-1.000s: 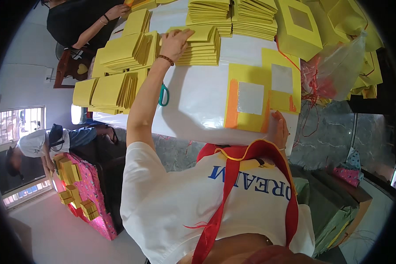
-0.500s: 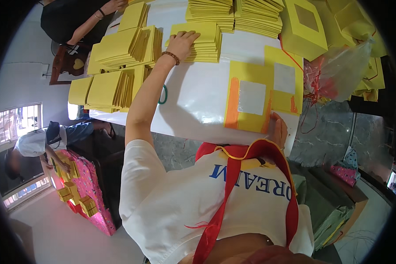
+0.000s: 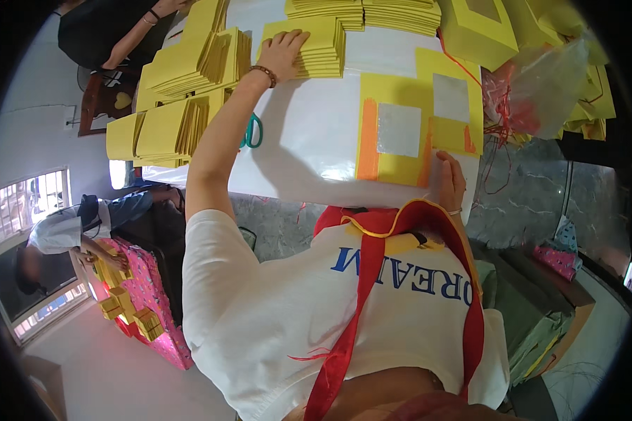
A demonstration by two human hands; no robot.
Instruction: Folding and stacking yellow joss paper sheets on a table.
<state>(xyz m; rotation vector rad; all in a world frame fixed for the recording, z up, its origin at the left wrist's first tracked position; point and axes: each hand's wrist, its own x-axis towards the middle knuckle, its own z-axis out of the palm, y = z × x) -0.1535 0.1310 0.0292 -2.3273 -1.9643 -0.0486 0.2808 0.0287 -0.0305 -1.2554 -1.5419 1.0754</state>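
My left hand [image 3: 282,57] lies on top of a stack of folded yellow paper pieces [image 3: 323,43], its fingers loosely spread. At the table's near edge, my right hand [image 3: 451,182] is open beside the lower right corner of a flat yellow sheet [image 3: 399,160]. That sheet has a pale window panel [image 3: 399,128] and orange strips down its sides. Partly beneath it lies a second yellow sheet [image 3: 426,63] of the same kind, with its own pale panel. Green scissor handles [image 3: 255,131] show beside my left forearm.
More yellow stacks stand on the left [image 3: 172,133] and at the back [image 3: 400,15]. A yellow box [image 3: 474,38] and a clear plastic bag [image 3: 541,91] with red cords are at right. Another person's arm [image 3: 130,48] reaches in at far left; someone else works at a pink-covered table [image 3: 154,295].
The whole view has shifted, so the table sits higher in the picture. My left hand stays on the stack and my right hand by the sheet. More of the scissor handles shows.
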